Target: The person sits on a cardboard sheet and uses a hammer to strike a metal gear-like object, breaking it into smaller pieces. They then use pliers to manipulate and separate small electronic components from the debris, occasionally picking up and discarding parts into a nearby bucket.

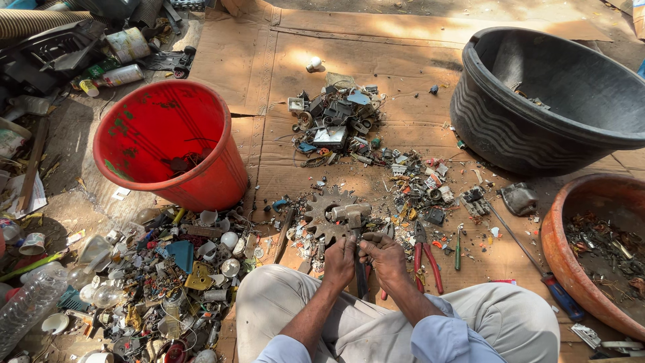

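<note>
Rusty steel everywhere on flattened cardboard (416,60) spread over the ground. Left hand (340,261) and right hand (384,254) held close together just above the knees, knuckles up, fingers curled inward and pressed around something small between them; too hidden to name, possibly a scrap part. Dark handle of a hammer (355,232) running up from between the hands, its head resting on a toothed gear (327,210) just beyond the fingertips. Red-handled pliers (426,254) lying just right of the right hand, a small green screwdriver (457,250) a little further right. Heap of broken electronic parts (336,121) further out on the cardboard, well apart from the hands, with smaller bits scattered between heap and gear. Red bucket (201,181) upper left, holding a little dark scrap at the bottom. Big black tub (490,128) upper right, nearly bare inside. Brown clay-coloured basin (568,262) at the right edge, with wires and small metal pieces in it. Long blue-handled screwdriver (531,259) lying at a slant between the legs and that basin. Pile of light bulbs and plastic odds (161,269) on the left, beside the left knee and below the red bucket. Light trousers and pale blue sleeves visible at the bottom edge.
</note>
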